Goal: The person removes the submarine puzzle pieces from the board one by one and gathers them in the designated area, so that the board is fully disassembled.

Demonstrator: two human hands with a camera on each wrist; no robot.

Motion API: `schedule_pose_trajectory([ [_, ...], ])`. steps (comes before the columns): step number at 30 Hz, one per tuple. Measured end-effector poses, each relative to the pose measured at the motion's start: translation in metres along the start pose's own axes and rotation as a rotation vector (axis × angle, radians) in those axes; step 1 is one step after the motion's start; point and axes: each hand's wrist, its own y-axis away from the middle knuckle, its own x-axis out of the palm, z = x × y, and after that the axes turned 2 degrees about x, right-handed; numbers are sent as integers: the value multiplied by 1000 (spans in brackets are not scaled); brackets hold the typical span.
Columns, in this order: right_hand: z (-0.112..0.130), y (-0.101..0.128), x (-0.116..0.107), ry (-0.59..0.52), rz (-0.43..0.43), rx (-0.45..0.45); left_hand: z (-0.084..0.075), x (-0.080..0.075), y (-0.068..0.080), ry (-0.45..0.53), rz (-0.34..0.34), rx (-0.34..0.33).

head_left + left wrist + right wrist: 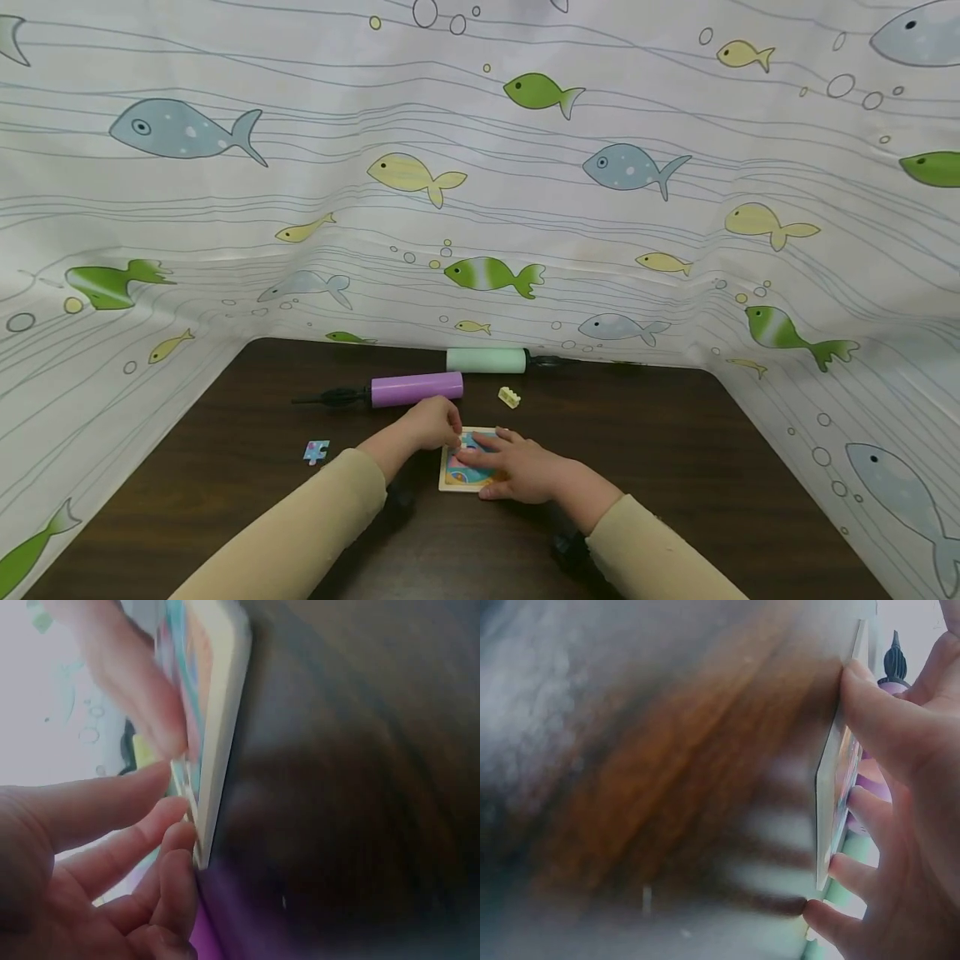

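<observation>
A small jigsaw puzzle [467,477] in a pale frame lies on the dark table, its picture blue, pink and orange. At its far left corner is my left hand [435,423], fingertips bent together. In the left wrist view, the thumb and forefinger pinch a thin puzzle piece [184,778], mostly hidden, against the board. My right hand [517,468] lies spread over the right part of the puzzle. In the right wrist view, its thumb [862,694] touches the frame's near side, with the other fingers resting on the board and its edge.
A loose blue puzzle piece [316,452] lies to the left. Behind the puzzle are a purple hand pump [417,389], a mint green hand pump [486,360] and a small pale yellow toy brick [509,397]. A fish-print curtain [480,183] surrounds the table's back and sides.
</observation>
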Motion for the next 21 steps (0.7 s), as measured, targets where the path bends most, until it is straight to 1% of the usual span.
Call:
schedule_pose_trajectory([
  [5, 2, 1, 0, 2, 4, 7, -7, 8, -1, -15, -16, -39],
  [10, 2, 1, 1, 7, -5, 10, -14, 14, -1, -90, -44, -92],
  [15, 1, 0, 4, -2, -22, 23, -18, 16, -2, -146, -62, -95],
  [21, 1, 6, 5, 15, -50, 29, -18, 16, -2, -157, -44, -107],
])
